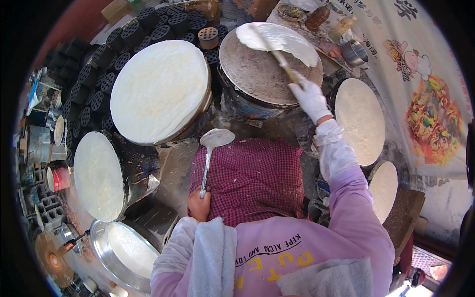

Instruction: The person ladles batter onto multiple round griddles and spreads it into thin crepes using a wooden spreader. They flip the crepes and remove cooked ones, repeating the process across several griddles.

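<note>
My right hand point(310, 97), in a white glove, grips the handle of a wooden batter spreader point(280, 59), whose far end is blurred by motion over a round griddle point(256, 80). White batter point(278, 37) covers only the far part of that griddle; brown surface shows on the near part. My bare left hand point(199, 204) is closed on the handle of a batter-coated ladle point(218, 138), held over a checked apron point(252, 178). Left of centre a large pale flatbread point(159, 91) covers another griddle. At the lower left, a metal basin point(97, 237) holds white batter.
Pale rounds cover more griddles at the left point(98, 176), right point(360, 120) and lower right point(384, 191). Perforated coal briquettes point(161, 33) are stacked at the back left. Bottles point(317, 18) and a metal pot point(354, 53) stand at the back right, beside a printed banner point(393, 22).
</note>
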